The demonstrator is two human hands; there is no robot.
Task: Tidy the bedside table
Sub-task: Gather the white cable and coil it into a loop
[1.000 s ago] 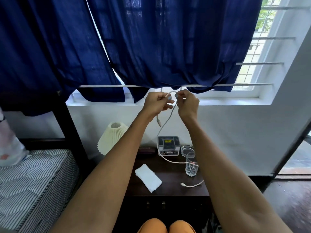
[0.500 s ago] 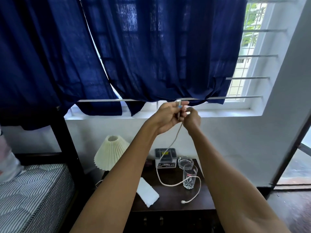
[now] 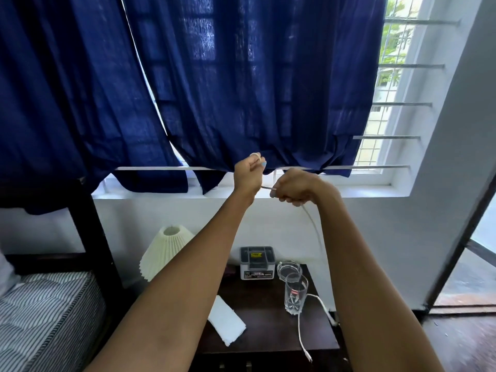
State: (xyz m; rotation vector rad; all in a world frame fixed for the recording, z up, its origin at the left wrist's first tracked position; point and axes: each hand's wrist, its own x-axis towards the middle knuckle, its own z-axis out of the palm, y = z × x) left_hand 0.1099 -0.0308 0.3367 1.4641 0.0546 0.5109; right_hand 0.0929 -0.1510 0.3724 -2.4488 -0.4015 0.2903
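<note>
Both hands are raised in front of the window sill, holding a white cable (image 3: 313, 226). My left hand (image 3: 248, 174) grips a loop of it, a bit of which shows above the fingers. My right hand (image 3: 296, 187) is closed on the cable just to the right; a short taut stretch runs between the hands. From the right hand the cable hangs down behind my right forearm to the dark wooden bedside table (image 3: 268, 342), where its free end lies near the front right edge.
On the table stand a tall clear glass (image 3: 295, 295), a glass ashtray (image 3: 289, 268), a grey and white box (image 3: 257, 263) and a folded white cloth (image 3: 226, 320). A cream pleated lampshade (image 3: 165, 251) leans left of it. A striped mattress (image 3: 45, 320) lies at left. Blue curtains (image 3: 241, 89) hang above.
The hands have drawn apart, the right one sliding right along the cable. The slack on the table has shifted right, past the glass. The view has tilted a little.
</note>
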